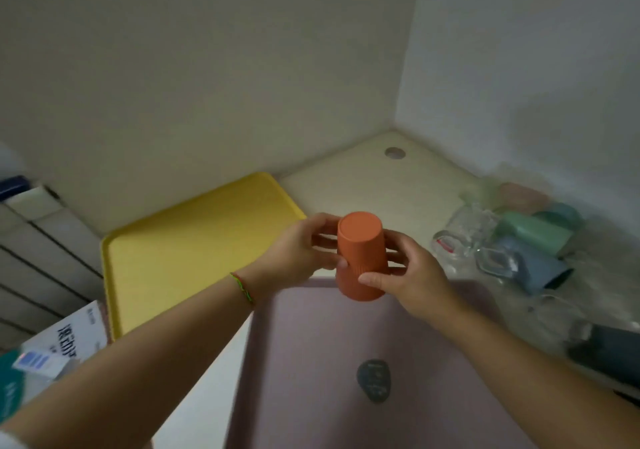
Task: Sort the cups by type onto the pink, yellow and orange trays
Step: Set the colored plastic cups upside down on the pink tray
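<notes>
Both hands grip the orange cup (360, 240), held base-up between them. The left hand (298, 251) curls round its left side and the right hand (412, 275) pinches its right. The cup is over the pink tray's (311, 362) far edge, beside the yellow tray (194, 240).

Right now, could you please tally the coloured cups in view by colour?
Orange cup: 1, held by the left hand and the right hand
Green cup: 1
Blue cup: 1
Teal cup: 1
Pink cup: 1, blurred
Dark cup: 1
Total: 6; the clear cups are too blurred to count.
</notes>
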